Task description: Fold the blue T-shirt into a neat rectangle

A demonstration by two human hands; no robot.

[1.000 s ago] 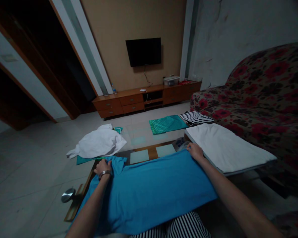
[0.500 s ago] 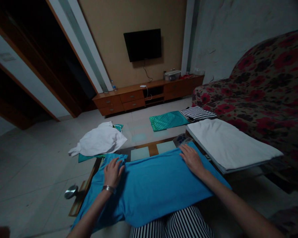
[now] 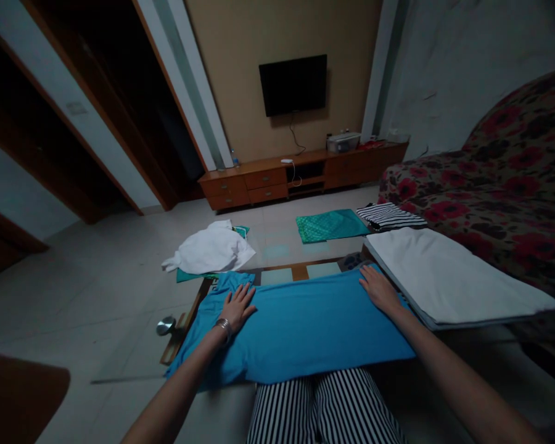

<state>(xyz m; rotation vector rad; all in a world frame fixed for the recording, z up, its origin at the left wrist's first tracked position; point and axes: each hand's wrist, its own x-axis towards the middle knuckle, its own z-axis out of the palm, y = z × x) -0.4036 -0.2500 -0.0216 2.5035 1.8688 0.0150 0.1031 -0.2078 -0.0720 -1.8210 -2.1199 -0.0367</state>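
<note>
A blue T-shirt (image 3: 305, 327) is spread in a long strip across the glass-topped table (image 3: 134, 345) in front of my knees. My left hand (image 3: 237, 306) lies on its left part, near the sleeve, with fingers spread. Near the shirt's far right corner, my right hand (image 3: 378, 287) rests flat with fingers stretched out. Neither hand grips the cloth. The shirt's near edge hangs close to my striped trousers (image 3: 324, 404). Just right of the shirt lies a folded white cloth (image 3: 448, 277).
A crumpled white garment (image 3: 208, 250) lies on green cloth at the far left. Beyond the blue shirt are a folded green cloth (image 3: 330, 225) and a striped garment (image 3: 393, 216). A flowered sofa (image 3: 494, 185) stands right; a TV cabinet (image 3: 268, 182) is at the back.
My view has turned left, so the room appears shifted right. My left hand has moved to lie flatter on the blue T-shirt, whose near left part now looks smoother.
</note>
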